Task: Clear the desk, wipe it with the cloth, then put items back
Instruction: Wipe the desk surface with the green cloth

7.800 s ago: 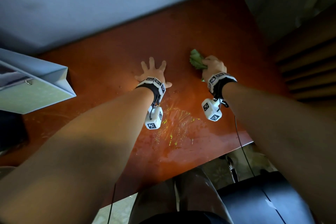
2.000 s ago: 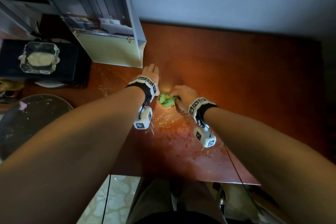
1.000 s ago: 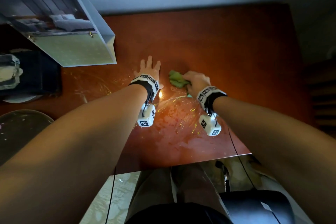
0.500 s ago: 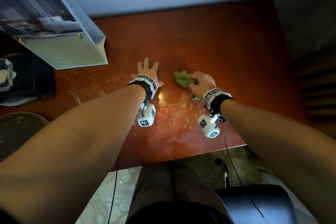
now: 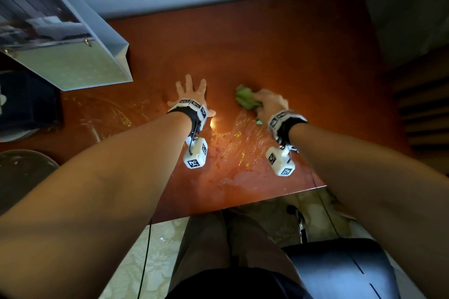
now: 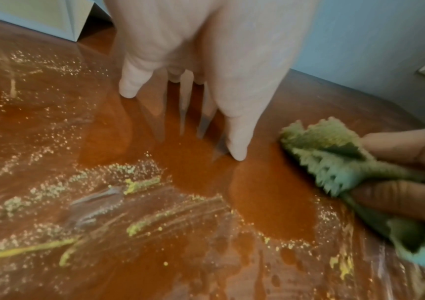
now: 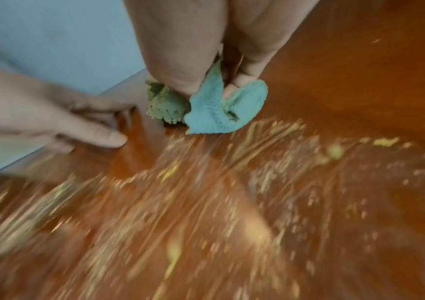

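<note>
My right hand grips a crumpled green cloth and presses it onto the reddish-brown desk. The cloth shows a stained green side and a cleaner blue-green corner. My left hand lies flat on the desk to the left of the cloth, fingers spread and straight. Wet streaks with yellow-green crumbs cover the desk in front of both hands.
A pale open box with a picture on it stands at the desk's back left corner against the wall. Dark items and a round dark tray lie at the far left. A black chair seat sits below the desk's front edge.
My right hand has swept the cloth back and forth across the desk, and over the last second it has moved rightward away from the left hand. The left hand stays flat in place.
</note>
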`<action>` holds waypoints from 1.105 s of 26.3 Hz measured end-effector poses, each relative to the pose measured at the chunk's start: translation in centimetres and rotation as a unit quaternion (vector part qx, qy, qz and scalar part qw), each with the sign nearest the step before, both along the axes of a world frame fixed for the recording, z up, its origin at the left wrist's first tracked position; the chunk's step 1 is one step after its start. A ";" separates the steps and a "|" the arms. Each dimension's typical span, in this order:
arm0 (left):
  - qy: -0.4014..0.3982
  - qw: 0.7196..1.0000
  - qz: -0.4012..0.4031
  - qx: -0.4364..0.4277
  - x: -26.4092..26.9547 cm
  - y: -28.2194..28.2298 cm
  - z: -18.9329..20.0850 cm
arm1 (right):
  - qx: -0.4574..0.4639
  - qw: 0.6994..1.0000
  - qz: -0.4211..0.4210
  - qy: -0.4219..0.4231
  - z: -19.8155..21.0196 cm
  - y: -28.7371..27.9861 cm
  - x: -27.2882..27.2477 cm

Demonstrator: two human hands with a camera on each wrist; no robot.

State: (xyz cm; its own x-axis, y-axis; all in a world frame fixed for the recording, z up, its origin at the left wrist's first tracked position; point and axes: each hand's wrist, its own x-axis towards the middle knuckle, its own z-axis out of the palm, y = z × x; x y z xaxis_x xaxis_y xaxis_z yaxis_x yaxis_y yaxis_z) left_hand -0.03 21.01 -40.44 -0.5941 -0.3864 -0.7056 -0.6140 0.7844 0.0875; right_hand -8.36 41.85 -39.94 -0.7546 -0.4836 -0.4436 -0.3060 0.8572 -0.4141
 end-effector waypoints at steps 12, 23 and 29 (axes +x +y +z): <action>0.048 0.999 -0.023 0.003 0.8 2.6 1.0 | -0.081 0.990 0.016 -0.118 -0.1 0.6 6.2; 0.001 0.997 -0.068 0.019 -0.9 7.7 0.7 | 0.017 0.952 -0.307 0.006 0.3 11.9 -2.0; -0.005 0.997 -0.069 0.016 -1.0 7.6 0.2 | 0.048 0.985 -0.162 -0.024 0.3 9.3 -0.1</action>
